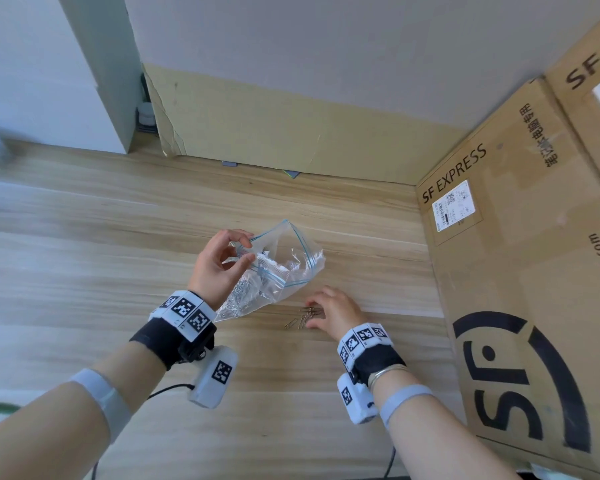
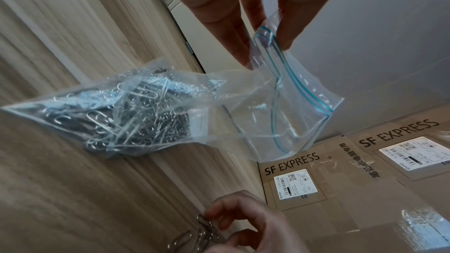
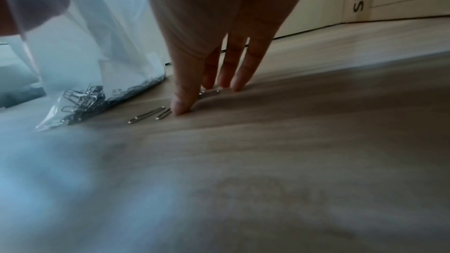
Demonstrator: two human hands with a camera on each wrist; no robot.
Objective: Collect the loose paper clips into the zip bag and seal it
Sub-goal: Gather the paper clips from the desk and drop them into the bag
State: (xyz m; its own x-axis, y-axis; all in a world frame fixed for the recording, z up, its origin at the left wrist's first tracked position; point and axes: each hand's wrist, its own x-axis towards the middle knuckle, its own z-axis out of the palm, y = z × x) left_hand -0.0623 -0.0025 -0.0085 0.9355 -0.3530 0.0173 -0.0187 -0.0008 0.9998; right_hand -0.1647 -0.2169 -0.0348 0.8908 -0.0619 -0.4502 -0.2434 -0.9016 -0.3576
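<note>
A clear zip bag [image 1: 278,268] with a blue seal strip stands tilted on the wooden table, its mouth open toward the upper right. A heap of silver paper clips [image 2: 126,120] fills its lower end. My left hand [image 1: 222,261] pinches the bag's rim near the seal [image 2: 270,45] between thumb and fingers and lifts it. Several loose paper clips [image 1: 303,318] lie on the table just right of the bag. My right hand [image 1: 329,311] rests over them with straight fingertips [image 3: 182,103] touching the table and the clips [image 3: 148,114].
Large SF Express cardboard boxes [image 1: 520,258] wall off the table's right side. A cardboard sheet [image 1: 291,129] leans against the wall at the back. A white pillar [image 1: 97,71] stands at the back left. Bare wooden table [image 1: 84,237] extends to the left and front.
</note>
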